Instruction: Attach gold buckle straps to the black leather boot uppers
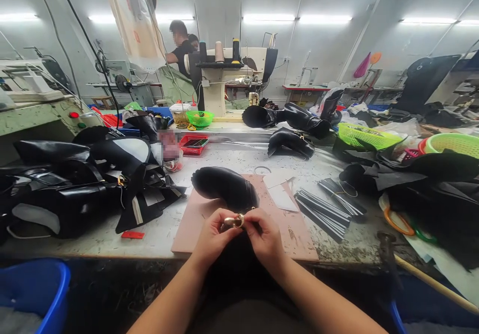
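My left hand (214, 233) and my right hand (266, 233) meet at the near edge of a pink board (295, 234). Both are closed, fingertips pinched around a small gold-coloured metal buckle (240, 220). Its exact shape is partly covered by my fingers. Just beyond it, a curved black leather boot upper (224, 180) with a scalloped edge rests on the board. Dark material hangs below my hands, but I cannot tell where it joins the upper. White paper pieces (280, 194) lie to the right of the upper.
Black leather parts are heaped at left (67, 194) and right (430, 194). Strips (325, 212), orange-handled scissors (398, 223) and a hammer (387, 249) lie at right. A red tray (193, 150) and sewing machine (217, 89) stand ahead. A blue bin (60, 284) is lower left. Other people (181, 45) work behind.
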`<control>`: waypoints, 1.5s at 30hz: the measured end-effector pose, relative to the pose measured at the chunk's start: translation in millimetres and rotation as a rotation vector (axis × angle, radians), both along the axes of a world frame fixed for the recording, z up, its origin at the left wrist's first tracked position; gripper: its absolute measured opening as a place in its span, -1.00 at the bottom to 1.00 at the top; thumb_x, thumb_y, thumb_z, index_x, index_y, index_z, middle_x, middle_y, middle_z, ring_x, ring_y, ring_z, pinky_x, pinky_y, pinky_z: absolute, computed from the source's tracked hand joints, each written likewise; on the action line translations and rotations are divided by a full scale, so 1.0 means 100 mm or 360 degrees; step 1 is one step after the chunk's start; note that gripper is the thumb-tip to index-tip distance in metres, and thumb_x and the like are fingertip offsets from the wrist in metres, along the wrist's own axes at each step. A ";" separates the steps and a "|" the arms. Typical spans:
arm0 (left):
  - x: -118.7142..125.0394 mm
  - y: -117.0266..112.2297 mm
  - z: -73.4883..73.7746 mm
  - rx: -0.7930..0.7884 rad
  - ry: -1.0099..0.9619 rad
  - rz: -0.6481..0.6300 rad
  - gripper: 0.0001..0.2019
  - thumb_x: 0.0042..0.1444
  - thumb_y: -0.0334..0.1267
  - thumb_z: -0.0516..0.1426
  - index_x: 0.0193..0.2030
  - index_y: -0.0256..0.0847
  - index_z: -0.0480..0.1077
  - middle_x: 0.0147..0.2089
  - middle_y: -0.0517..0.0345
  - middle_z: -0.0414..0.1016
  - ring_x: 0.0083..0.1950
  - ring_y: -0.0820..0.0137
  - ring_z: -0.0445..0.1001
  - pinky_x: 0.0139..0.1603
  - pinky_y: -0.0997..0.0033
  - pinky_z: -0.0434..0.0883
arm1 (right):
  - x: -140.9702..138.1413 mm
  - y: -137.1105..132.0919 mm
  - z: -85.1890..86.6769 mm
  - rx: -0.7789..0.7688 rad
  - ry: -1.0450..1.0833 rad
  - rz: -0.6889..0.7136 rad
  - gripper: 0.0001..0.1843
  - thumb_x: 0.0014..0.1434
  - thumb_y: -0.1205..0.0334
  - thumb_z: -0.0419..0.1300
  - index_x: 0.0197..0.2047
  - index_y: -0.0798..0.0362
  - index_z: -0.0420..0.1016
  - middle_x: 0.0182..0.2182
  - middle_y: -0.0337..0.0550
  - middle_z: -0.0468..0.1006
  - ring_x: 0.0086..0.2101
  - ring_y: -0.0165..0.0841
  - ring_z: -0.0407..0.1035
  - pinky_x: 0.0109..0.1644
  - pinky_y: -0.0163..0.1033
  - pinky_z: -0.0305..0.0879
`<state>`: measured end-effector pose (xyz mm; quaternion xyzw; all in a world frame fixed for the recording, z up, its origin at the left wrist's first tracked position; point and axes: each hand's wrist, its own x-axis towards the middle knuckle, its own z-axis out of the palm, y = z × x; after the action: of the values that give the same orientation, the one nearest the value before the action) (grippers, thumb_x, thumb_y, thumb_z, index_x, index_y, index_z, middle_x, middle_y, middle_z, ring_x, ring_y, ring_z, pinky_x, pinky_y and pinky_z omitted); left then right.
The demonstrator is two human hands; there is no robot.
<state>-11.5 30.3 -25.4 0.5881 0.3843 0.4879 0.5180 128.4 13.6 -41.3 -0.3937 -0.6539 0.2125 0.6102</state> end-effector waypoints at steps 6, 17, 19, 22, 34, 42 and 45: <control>0.03 -0.06 -0.05 0.0439 0.0614 0.0115 -0.95 0.00 -0.30 0.13 -0.37 -0.21 0.37 -0.39 0.18 0.39 -0.35 0.42 0.37 -0.31 0.43 0.33 | 0.00 -0.08 -0.03 0.0121 -0.0186 -0.0080 -0.72 0.09 0.26 0.09 -0.09 0.00 0.21 -0.30 -0.12 0.39 -0.30 -0.30 0.35 -0.23 -0.15 0.35; 0.09 -0.06 0.02 0.0483 0.1041 -0.0180 -0.85 0.02 -0.36 0.04 -0.28 -0.24 0.40 -0.30 0.09 0.49 -0.27 0.36 0.44 -0.23 0.40 0.37 | 0.08 -0.21 0.14 0.0572 -0.0580 -0.0170 -0.62 0.15 0.45 0.07 0.00 -0.09 0.40 -0.36 -0.12 0.37 -0.37 -0.34 0.33 -0.34 -0.23 0.37; 0.11 -0.06 0.08 0.0523 0.1187 -0.0257 -0.79 0.02 -0.34 0.04 -0.19 -0.23 0.41 -0.26 0.08 0.48 -0.25 0.36 0.45 -0.22 0.40 0.38 | 0.04 -0.25 0.18 0.0637 -0.0535 0.0062 -0.55 0.15 0.49 0.05 0.09 -0.02 0.32 -0.40 -0.14 0.38 -0.42 -0.38 0.34 -0.39 -0.29 0.38; 0.16 -0.05 0.15 0.0744 0.1361 -0.0328 -0.75 0.07 -0.36 0.02 -0.11 -0.23 0.40 -0.23 0.08 0.47 -0.23 0.37 0.43 -0.20 0.42 0.39 | -0.01 -0.29 0.19 0.0647 -0.0393 0.0183 -0.57 0.15 0.53 0.04 0.06 0.06 0.35 -0.38 -0.10 0.40 -0.41 -0.38 0.37 -0.41 -0.32 0.41; 0.24 -0.04 0.32 0.0604 0.1766 -0.0497 -0.72 0.03 -0.45 0.01 -0.12 -0.18 0.35 -0.20 0.11 0.51 -0.21 0.28 0.47 -0.22 0.33 0.36 | 0.38 -0.55 0.31 0.0636 -0.0387 0.0331 -0.61 0.11 0.54 0.10 0.01 0.12 0.41 -0.47 -0.10 0.48 -0.50 -0.40 0.39 -0.52 -0.36 0.36; 0.23 -0.08 0.20 0.0078 0.0928 -0.0356 -0.76 -0.05 -0.39 0.08 -0.17 -0.22 0.37 -0.26 0.13 0.52 -0.24 0.36 0.46 -0.19 0.41 0.38 | 0.58 -0.63 0.37 0.0330 -0.0239 0.0327 -0.72 0.11 0.51 0.09 -0.14 0.05 0.43 -0.41 -0.13 0.51 -0.45 -0.43 0.44 -0.38 -0.38 0.45; 0.23 -0.08 0.18 0.0000 0.0753 -0.0360 -0.76 -0.08 -0.38 0.09 -0.20 -0.22 0.39 -0.28 0.14 0.51 -0.26 0.38 0.45 -0.19 0.41 0.38 | 0.58 -0.61 0.36 0.0280 -0.0188 0.0237 -0.75 0.10 0.50 0.11 -0.18 0.04 0.42 -0.40 -0.12 0.53 -0.40 -0.40 0.46 -0.35 -0.35 0.46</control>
<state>12.0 22.2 -7.4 0.7253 0.4264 0.2757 0.4649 186.2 -47.8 -5.4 -0.3009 -0.7322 0.1754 0.5853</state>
